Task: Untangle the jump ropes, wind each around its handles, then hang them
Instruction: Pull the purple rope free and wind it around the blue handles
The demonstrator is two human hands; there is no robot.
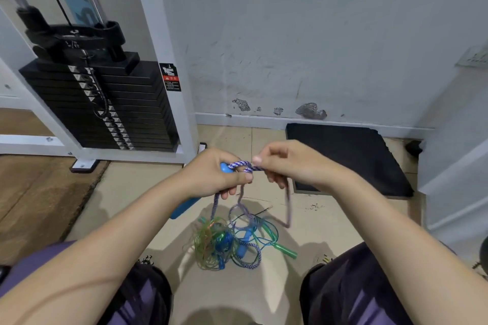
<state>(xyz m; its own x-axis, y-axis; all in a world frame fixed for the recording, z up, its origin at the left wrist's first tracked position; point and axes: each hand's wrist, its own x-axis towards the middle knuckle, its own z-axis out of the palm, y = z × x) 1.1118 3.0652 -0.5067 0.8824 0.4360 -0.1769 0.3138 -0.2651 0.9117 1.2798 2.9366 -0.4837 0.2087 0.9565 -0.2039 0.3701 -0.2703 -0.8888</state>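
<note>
Presently the blue handle [184,207] is clasped in the left hand [215,173], its fingers curled round the upper end, and the purple-and-white braided rope [244,165] is pinched between thumb and fingers of the right hand [287,163], just beside the left; a turn of rope appears to be laid across the handle's top, so winding is judged to be the step in hand. Below both hands the rope's slack hangs in a loop and runs down into the tangle [229,243] on the floor, where green and clear ropes and a green handle [286,250] are still knotted with it; the slack should be freed from that heap first, or drawn up gently; each turn is best laid snug beside the last, tension being kept by the right hand while the handle is held steady.
</note>
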